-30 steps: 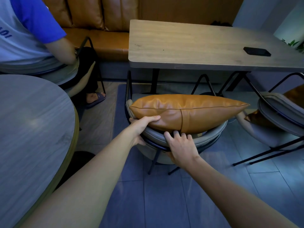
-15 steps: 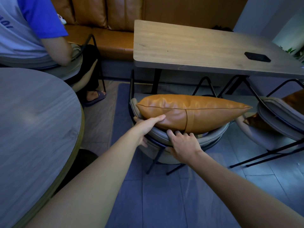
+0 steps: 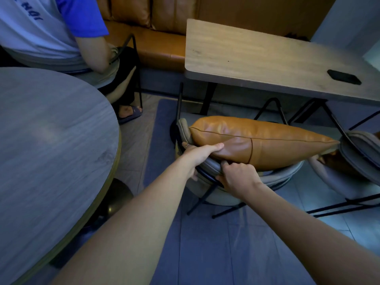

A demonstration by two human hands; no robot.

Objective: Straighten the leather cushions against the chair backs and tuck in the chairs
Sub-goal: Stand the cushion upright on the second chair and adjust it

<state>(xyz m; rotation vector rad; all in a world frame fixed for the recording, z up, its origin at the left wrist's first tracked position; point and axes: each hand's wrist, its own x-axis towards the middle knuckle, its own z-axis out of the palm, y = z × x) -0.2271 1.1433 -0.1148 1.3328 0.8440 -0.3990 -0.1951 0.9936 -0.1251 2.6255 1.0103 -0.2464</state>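
Note:
A tan leather cushion (image 3: 267, 142) lies along the curved grey back of a chair (image 3: 285, 175) in front of the wooden table (image 3: 257, 58). My left hand (image 3: 200, 155) grips the chair back's left part, thumb resting on the cushion's lower edge. My right hand (image 3: 236, 177) is closed around the rim of the chair back just below the cushion. The chair's seat is hidden behind the cushion and back. A second grey chair (image 3: 357, 153) stands at the right with another tan cushion (image 3: 337, 161) partly hidden behind it.
A round grey table (image 3: 45, 151) fills the left. A seated person (image 3: 51, 31) in a white and blue shirt is behind it. A tan leather bench (image 3: 148, 44) runs along the wall. A black phone (image 3: 343, 77) lies on the wooden table.
My right hand has turned from resting flat on the chair back to gripping its rim. The view has swung left and closer, and the chair sits nearer the table.

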